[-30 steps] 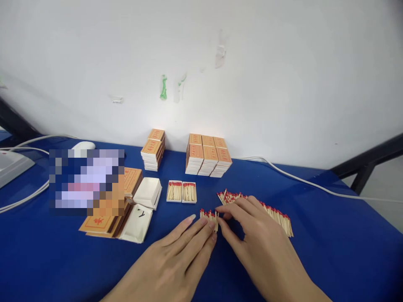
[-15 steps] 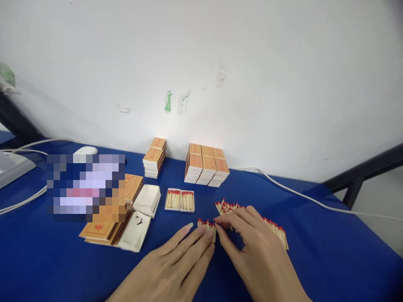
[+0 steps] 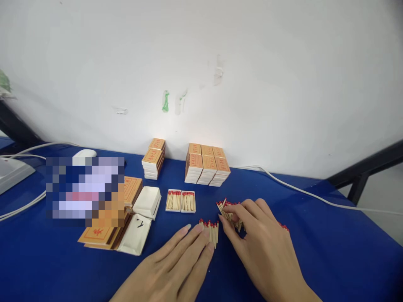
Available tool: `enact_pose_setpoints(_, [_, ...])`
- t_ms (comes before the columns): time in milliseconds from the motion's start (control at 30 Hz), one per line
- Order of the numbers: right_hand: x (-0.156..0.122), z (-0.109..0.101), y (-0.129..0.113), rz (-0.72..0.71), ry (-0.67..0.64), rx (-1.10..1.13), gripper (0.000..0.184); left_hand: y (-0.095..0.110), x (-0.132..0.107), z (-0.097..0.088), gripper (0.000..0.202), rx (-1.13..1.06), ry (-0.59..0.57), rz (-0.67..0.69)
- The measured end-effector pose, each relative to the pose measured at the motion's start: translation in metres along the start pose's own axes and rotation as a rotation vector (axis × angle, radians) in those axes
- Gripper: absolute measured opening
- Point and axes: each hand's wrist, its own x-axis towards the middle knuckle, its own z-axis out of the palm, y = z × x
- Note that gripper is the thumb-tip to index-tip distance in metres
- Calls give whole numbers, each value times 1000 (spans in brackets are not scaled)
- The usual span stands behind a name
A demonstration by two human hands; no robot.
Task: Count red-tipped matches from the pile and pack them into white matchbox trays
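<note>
My left hand (image 3: pixel 176 260) lies flat with its fingers stretched out, the fingertips resting over a small row of red-headed matches (image 3: pixel 213 233) and covering part of it. Just to the right, my right hand (image 3: pixel 261 239) has thumb and index finger brought close together at a loose pile of matches (image 3: pixel 233 205). A match or two seems to be pinched at those fingertips; the exact number I cannot make out. This hand hides much of the pile. Beyond my left hand, two open matchbox trays (image 3: pixel 188 211) stand side by side, filled with matches.
Closed matchboxes (image 3: pixel 201 165) are stacked by the wall, with a smaller stack (image 3: pixel 153 159) to their left. White empty trays (image 3: pixel 146 201) and orange box sleeves (image 3: pixel 97 235) lie at left, near a blurred-out patch. A white cable (image 3: pixel 292 186) runs along the back right.
My right hand has moved slightly right, away from the row under my left hand, to the loose pile. More of that row now shows. My left hand stays almost in place.
</note>
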Motion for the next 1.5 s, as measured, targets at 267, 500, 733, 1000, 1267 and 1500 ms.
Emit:
enact_pose_setpoints(267, [0,2,0,16,0,-9,17,6,7,-6,70,-92,-54,-100])
enact_pose_setpoints(500, [0,1,0,13,18,-81,18,-2,-1,-17,52,-7,-58,13])
enact_pose_setpoints(733, [-2,0,-1,15,11,-105,19,-2,2,-17,51,-24,-57,22])
enact_pose_setpoints(1000, [-2,2,-1,-13,36,-132,19,-3,8,-26,46,-7,-91,51])
enact_pose_setpoints(1267, [-4,2,0,5,13,-132,24,-2,6,-21,44,-3,-38,57])
enact_pose_setpoints(1500, [-1,0,-2,-39,17,-99,24,-3,8,-27,44,-9,-3,29])
